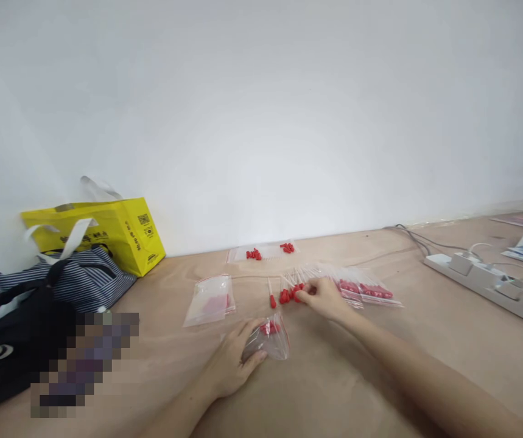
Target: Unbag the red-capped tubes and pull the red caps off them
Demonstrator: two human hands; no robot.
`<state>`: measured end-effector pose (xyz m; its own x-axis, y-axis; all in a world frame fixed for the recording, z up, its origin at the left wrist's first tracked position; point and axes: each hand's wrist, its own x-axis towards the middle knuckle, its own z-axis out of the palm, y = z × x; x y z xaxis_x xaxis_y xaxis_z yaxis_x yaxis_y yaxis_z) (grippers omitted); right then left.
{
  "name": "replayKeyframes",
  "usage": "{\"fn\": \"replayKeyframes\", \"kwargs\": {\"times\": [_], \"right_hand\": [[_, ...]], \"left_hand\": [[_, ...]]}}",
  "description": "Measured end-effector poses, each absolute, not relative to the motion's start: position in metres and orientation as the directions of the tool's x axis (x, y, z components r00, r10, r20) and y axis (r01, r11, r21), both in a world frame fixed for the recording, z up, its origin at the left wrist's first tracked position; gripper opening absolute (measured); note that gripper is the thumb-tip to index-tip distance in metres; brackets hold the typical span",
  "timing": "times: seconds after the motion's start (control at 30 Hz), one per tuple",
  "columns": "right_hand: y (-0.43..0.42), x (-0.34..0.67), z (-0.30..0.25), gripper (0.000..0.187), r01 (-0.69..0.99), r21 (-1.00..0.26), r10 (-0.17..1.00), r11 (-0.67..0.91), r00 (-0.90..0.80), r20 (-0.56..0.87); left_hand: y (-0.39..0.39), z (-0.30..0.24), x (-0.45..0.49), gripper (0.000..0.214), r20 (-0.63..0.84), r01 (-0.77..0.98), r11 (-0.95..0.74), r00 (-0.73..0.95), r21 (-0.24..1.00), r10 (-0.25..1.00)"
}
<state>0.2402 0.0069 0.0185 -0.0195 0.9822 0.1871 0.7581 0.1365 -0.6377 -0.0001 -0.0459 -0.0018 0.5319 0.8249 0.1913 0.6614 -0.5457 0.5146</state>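
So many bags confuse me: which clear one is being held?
The frontmost clear bag, gripped in the left hand; the other clear bags lie on the table, unheld.

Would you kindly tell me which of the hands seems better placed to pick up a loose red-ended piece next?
Probably the right hand: its fingertips are at the loose red-ended pieces, while the left hand is farther from that group and holding a clear bag.
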Motion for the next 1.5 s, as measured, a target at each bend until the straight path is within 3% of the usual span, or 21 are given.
{"fn": "replayKeyframes", "kwargs": {"times": [0.2, 0.37, 0.5, 0.67, 1.03, 1.27, 1.5], "right_hand": [[0.032, 0.179, 0.008, 0.025, 0.862, -0.505, 0.971, 0.039, 0.087, 0.223], [0.033, 0.175, 0.004, 0.025, 0.896, -0.442, 0.965, 0.046, 0.075, 0.253], [0.018, 0.191, 0.001, 0.017, 0.85, -0.481, 0.932, 0.216, -0.031, 0.362], [-0.011, 0.219, -0.011, 0.007, 0.606, -0.6, 0.851, 0.522, -0.33, 0.407], [-0.02, 0.212, -0.019, 0.02, 0.536, -0.522, 0.742, 0.663, -0.564, 0.363], [-0.024, 0.212, -0.016, 0.019, 0.548, -0.579, 0.792, 0.604, -0.497, 0.355], [-0.022, 0.234, -0.015, 0.01, 0.435, -0.782, 0.839, 0.447, -0.506, 0.198]], "left_hand": [[-0.047, 0.0, 0.001, 0.038, 0.256, 0.696, -0.543, 0.481, 0.47, 0.838], [-0.043, -0.002, -0.002, 0.031, 0.231, 0.693, -0.526, 0.479, 0.493, 0.847], [-0.041, -0.006, -0.004, 0.034, 0.231, 0.687, -0.554, 0.51, 0.47, 0.829], [-0.04, -0.008, -0.003, 0.034, 0.247, 0.703, -0.547, 0.491, 0.454, 0.835], [-0.04, -0.003, -0.001, 0.029, 0.208, 0.666, -0.571, 0.546, 0.48, 0.811], [-0.041, -0.001, 0.0, 0.029, 0.187, 0.665, -0.55, 0.538, 0.505, 0.822], [-0.04, -0.003, -0.002, 0.029, 0.17, 0.671, -0.528, 0.524, 0.521, 0.834]]}}
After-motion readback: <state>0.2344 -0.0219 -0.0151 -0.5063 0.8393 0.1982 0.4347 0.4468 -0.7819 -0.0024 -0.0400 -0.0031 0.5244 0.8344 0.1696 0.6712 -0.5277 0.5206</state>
